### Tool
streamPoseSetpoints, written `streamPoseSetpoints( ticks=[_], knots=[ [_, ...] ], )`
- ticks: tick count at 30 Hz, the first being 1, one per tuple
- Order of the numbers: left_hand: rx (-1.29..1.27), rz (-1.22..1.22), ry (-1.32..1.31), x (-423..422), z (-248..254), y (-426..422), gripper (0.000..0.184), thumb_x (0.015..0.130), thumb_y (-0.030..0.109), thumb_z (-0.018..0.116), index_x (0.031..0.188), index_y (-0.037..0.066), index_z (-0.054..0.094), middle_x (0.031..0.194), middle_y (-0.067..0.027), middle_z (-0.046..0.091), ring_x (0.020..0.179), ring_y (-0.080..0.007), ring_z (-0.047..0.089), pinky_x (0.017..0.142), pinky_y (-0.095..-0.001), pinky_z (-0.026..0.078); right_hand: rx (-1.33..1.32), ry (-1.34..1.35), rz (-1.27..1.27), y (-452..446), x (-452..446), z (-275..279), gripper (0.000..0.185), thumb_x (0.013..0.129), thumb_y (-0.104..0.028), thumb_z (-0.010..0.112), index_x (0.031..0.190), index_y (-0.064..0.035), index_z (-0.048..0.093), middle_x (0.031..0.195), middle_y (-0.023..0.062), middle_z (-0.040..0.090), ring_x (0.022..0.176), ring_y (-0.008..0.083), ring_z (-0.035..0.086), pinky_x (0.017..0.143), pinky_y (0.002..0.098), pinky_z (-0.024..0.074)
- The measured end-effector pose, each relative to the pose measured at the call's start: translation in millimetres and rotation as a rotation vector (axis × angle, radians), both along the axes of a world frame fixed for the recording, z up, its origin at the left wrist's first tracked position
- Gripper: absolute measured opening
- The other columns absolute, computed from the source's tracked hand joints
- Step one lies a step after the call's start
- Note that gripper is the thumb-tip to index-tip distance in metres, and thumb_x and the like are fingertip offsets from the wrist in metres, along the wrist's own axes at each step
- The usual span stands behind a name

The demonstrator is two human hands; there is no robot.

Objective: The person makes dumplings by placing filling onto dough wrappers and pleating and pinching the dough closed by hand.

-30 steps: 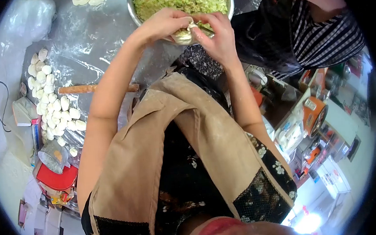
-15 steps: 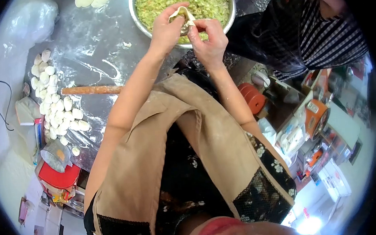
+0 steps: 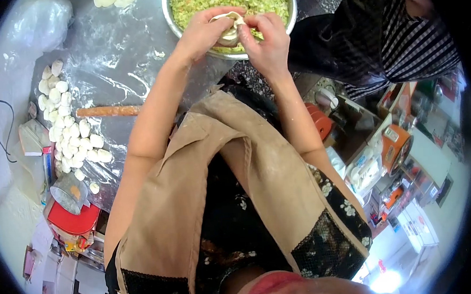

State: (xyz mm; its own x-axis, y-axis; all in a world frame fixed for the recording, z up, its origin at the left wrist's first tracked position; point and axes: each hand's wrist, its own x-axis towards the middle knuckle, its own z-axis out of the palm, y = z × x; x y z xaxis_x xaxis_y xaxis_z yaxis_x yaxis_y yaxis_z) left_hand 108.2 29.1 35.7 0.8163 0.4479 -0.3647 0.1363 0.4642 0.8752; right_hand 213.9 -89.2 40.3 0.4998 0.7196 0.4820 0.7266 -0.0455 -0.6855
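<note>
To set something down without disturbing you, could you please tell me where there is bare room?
The widest floury patch lies between the dough pieces and bowl, beyond the rolling pin. Crowded: the heap of pieces, and the bowl's near side, where left hand and right hand hold a wrapper.

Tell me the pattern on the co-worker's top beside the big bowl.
A black-and-white check on the co-worker's top; the head view shows it.
</note>
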Motion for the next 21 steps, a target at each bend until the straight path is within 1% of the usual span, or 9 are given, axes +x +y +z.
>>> streamPoseSetpoints(
  ticks=[3,7,8,10,13,16,17,19,21],
  knots=[
    [0.047,-0.047,0.010,-3,-2,5,0.028,0.086,0.009,0.050,0.111,0.003,0.062,0.095,-0.0059,0.065,0.083,-0.0116,0.062,0.075,-0.0266,0.053,-0.009,-0.096,0.043,3,2,-2,0.016,0.070,-0.007,0.069,0.083,-0.0026,0.061,0.083,0.0103,0.056,0.074,0.0266,0.055,0.067,0.0343,0.0460],
    [0.060,-0.180,0.014,3,-13,10,0.035,0.086,0.015,0.048,0.118,0.004,0.058,0.104,-0.0084,0.062,0.087,-0.0138,0.062,0.077,-0.0290,0.053,-0.017,-0.124,0.040,-2,1,-8,0.016,0.071,-0.006,0.068,0.085,-0.0025,0.062,0.091,0.0121,0.056,0.080,0.0264,0.056,0.069,0.0339,0.0473],
    [0.063,-0.180,0.011,2,-13,11,0.035,0.086,0.015,0.048,0.118,0.004,0.058,0.104,-0.0084,0.062,0.087,-0.0138,0.062,0.077,-0.0290,0.053,-0.005,0.057,0.022,-3,1,-8,0.016,0.073,-0.006,0.068,0.087,-0.0014,0.062,0.093,0.0121,0.056,0.081,0.0246,0.057,0.071,0.0328,0.0485],
    [-0.265,-0.099,-0.111,-6,-6,11,0.045,0.087,0.025,0.049,0.127,0.005,0.048,0.115,-0.0102,0.057,0.098,-0.0192,0.059,0.082,-0.0370,0.053,0.070,0.412,-0.012,-3,1,-14,0.015,0.076,-0.004,0.066,0.089,0.0011,0.062,0.098,0.0129,0.058,0.082,0.0198,0.059,0.072,0.0294,0.0510],
    [-0.529,-0.050,-0.274,-7,-13,-4,0.049,0.091,0.028,0.046,0.134,0.006,0.040,0.123,-0.0105,0.053,0.107,-0.0227,0.055,0.087,-0.0410,0.051,0.104,0.407,-0.055,-4,-8,-20,0.013,0.075,-0.002,0.066,0.087,0.0010,0.061,0.098,0.0129,0.058,0.079,0.0187,0.059,0.069,0.0292,0.0507],
    [-0.336,0.223,-0.214,-1,-16,-23,0.038,0.094,0.015,0.041,0.130,0.004,0.044,0.118,-0.0083,0.056,0.099,-0.0182,0.058,0.082,-0.0344,0.051,0.077,0.183,-0.048,-2,-16,-16,0.015,0.073,0.000,0.066,0.086,-0.0003,0.059,0.095,0.0131,0.059,0.076,0.0216,0.059,0.066,0.0309,0.0499],
    [-0.334,0.226,-0.214,0,-15,-24,0.038,0.094,0.015,0.041,0.130,0.004,0.044,0.118,-0.0083,0.056,0.099,-0.0182,0.058,0.082,-0.0344,0.051,0.097,0.053,-0.044,0,-19,-12,0.016,0.072,0.001,0.066,0.086,-0.0008,0.058,0.094,0.0132,0.059,0.075,0.0230,0.059,0.065,0.0314,0.0496],
    [-0.053,0.220,-0.067,2,-14,-23,0.035,0.092,0.010,0.044,0.126,0.003,0.048,0.113,-0.0062,0.058,0.093,-0.0139,0.059,0.077,-0.0295,0.052,0.110,0.028,-0.040,4,-22,-14,0.018,0.071,0.002,0.066,0.086,-0.0011,0.056,0.092,0.0138,0.059,0.074,0.0254,0.059,0.064,0.0320,0.0493],
    [0.009,0.224,-0.020,3,-29,-21,0.034,0.090,0.006,0.045,0.123,0.003,0.053,0.108,-0.0058,0.060,0.085,-0.0114,0.060,0.071,-0.0261,0.052,0.113,0.061,0.010,5,-24,-21,0.018,0.071,0.002,0.067,0.085,-0.0006,0.056,0.091,0.0138,0.060,0.074,0.0251,0.058,0.064,0.0321,0.0493]
  ],
)
